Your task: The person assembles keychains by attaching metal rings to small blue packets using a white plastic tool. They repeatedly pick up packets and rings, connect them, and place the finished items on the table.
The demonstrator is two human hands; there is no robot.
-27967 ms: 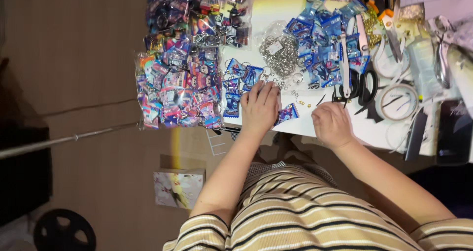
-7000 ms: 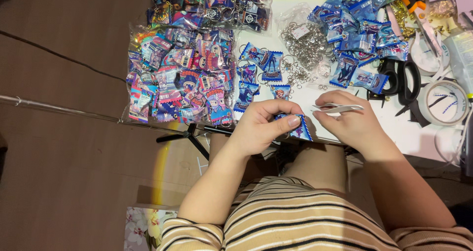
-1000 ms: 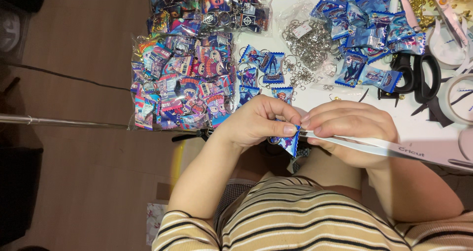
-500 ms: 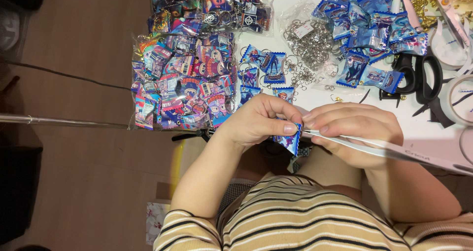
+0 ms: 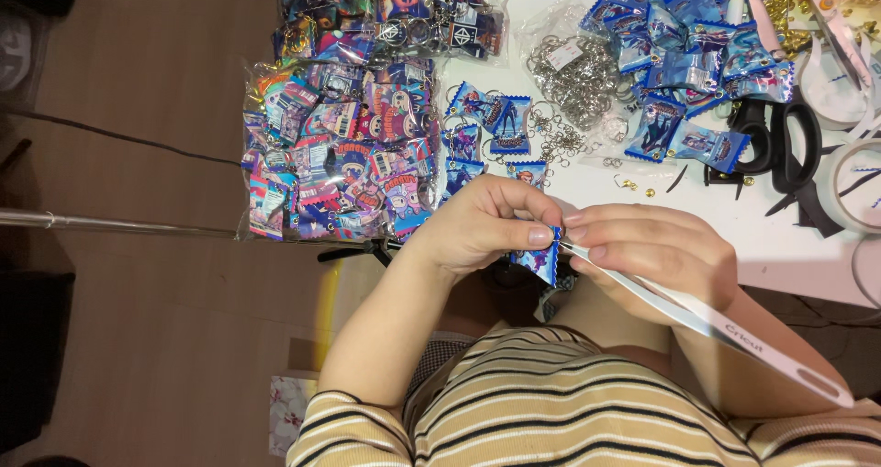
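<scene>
small blue charm pinched at the table edge

a blue charm packet (image 5: 541, 263) is pinched in the left hand (image 5: 482, 224), thumb and fingers closed on its top, so it hangs downward just off the white table (image 5: 596, 178). a long white tool (image 5: 707, 325) is gripped in the closed right hand (image 5: 656, 251); its long axis runs diagonally, tip touching the charm, handle end pointing down-right. black scissors (image 5: 780, 141) are seen well apart.

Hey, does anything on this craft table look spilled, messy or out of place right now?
Yes. Loose silver metal key rings have spilled out from the clear bag of rings across the white table, with a few tiny gold bits scattered nearby. The left hand and right hand hold a small blue packet charm normally.
</scene>
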